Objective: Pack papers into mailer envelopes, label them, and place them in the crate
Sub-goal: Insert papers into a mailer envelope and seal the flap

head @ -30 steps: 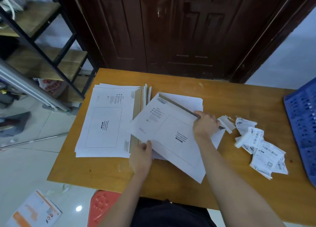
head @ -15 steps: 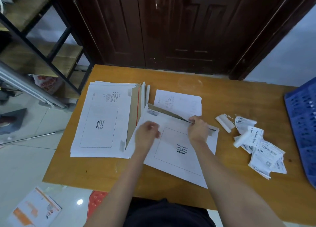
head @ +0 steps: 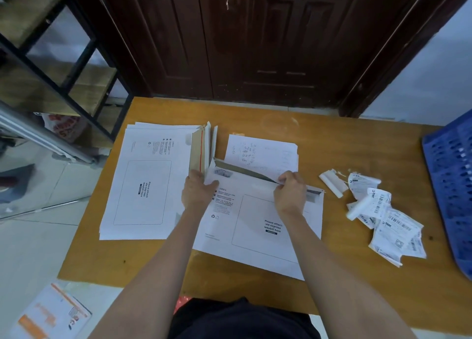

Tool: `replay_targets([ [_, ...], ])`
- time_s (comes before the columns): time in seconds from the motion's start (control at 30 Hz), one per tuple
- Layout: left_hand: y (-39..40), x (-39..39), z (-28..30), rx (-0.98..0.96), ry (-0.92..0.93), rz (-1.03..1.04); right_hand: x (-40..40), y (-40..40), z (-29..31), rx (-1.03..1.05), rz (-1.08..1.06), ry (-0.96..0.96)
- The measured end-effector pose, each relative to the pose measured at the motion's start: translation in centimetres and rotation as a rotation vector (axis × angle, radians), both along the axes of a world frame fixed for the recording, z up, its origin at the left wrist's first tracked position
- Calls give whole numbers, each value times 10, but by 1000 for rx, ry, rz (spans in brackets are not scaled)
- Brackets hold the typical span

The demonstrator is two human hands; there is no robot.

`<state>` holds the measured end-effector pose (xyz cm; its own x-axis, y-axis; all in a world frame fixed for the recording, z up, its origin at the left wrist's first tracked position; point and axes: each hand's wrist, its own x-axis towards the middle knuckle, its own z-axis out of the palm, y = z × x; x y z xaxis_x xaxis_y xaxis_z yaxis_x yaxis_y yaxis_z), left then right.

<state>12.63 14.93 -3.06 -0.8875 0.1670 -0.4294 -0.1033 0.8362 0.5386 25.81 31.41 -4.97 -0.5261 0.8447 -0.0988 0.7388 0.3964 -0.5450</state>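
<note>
Head view: mailer (head: 258, 223) mouth is pinched by both hands (head: 198, 193) (head: 290, 193), held open for papers (head: 263, 152) beyond.

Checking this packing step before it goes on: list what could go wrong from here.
1. The right hand pinches the mailer envelope flap edge; the thin flap may crease or tear.
2. The papers lie behind the envelope mouth, apparently not yet inside; sealing now might leave them out.
3. The left hand sits against the envelope stack; a nudge could shift it.
</note>
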Motion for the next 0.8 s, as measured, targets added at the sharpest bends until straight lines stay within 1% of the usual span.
replay_targets([
  [0.07,-4,2,0,87,-96,15,-3,-2,2,73,40,9],
  [0.13,-9,5,-3,189,-133,-16,-6,-5,4,130,97,34],
  [0.2,-13,11,-3,265,-144,-50,-10,-8,6,147,158,52],
  [0.3,-16,16,-2,361,-210,-12,-18,-14,7,149,271,35],
  [0.4,-16,17,-2,351,-247,4,-26,-21,9,160,398,25],
  [0.53,-13,14,-5,290,-219,-9,-37,-29,13,170,505,13],
  [0.6,-12,13,-7,274,-224,-6,-42,-33,13,190,523,22],
  [0.8,-9,12,-14,242,-221,26,-46,-41,6,197,486,24],
])
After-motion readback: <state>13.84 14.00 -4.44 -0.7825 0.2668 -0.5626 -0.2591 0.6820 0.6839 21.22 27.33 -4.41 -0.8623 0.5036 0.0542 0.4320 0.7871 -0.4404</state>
